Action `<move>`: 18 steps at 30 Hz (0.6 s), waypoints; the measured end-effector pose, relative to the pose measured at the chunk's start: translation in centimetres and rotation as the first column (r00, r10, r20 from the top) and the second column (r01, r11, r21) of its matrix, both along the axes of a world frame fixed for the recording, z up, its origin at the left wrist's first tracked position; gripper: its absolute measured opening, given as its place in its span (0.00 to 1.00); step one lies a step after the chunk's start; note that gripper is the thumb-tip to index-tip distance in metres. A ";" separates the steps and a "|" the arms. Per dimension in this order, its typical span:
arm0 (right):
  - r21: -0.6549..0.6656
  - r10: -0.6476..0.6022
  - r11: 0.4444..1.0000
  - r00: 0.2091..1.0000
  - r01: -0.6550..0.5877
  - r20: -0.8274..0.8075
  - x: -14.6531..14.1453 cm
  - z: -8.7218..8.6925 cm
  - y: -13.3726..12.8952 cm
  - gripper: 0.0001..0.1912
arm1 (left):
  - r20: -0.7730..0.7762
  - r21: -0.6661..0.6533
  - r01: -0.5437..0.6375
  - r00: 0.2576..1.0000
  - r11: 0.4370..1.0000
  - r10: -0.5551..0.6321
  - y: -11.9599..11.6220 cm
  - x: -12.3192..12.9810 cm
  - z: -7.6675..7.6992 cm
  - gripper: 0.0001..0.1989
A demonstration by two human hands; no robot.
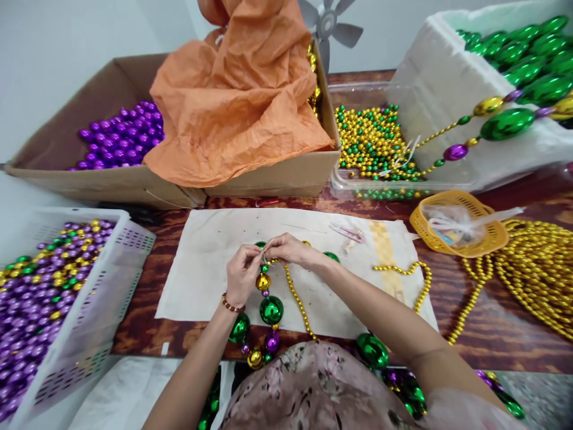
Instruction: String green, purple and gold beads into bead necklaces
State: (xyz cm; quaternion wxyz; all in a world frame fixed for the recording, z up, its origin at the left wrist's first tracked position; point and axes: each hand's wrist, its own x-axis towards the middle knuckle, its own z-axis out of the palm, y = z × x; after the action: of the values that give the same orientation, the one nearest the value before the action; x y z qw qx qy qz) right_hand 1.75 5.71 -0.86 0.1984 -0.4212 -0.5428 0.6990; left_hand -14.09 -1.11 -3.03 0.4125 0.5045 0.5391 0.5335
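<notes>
My left hand and my right hand meet over the white cloth, fingertips pinched together on a thin pale string. Just below my fingers hangs a bead necklace with a large green bead, a gold bead and a purple bead. It runs down over the table edge towards my lap. A strand of small gold beads trails from near my right hand to the front edge. The exact knot or join at my fingertips is too small to make out.
Ahead stands a cardboard box with purple beads and orange cloth. A white basket of mixed beads is at left. Right are a clear bin, a foam box, a yellow basket and gold bead strands.
</notes>
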 end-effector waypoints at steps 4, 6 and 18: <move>0.124 -0.072 0.990 0.994 0.062 0.079 1.3 0.2 0.0 0.05 | 0.062 -0.026 -0.037 0.997 0.999 0.039 -0.1 0.0 0.3 0.09; 0.241 -0.143 0.964 0.983 0.112 0.113 2.9 0.4 -0.1 0.04 | 0.119 -0.062 -0.055 0.991 0.997 0.062 0.0 -0.1 0.5 0.11; -0.212 -0.310 0.950 0.773 0.229 -0.553 4.3 -0.9 -4.0 0.11 | 0.618 -0.318 0.145 0.781 0.937 0.089 0.5 -0.6 2.2 0.21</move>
State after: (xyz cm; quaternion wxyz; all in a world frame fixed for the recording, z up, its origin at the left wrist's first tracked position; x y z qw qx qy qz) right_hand 6.07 1.75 -1.80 0.4239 -0.2737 -0.3428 0.7924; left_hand -14.71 -0.58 -0.85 0.6580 0.2262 0.4502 0.5596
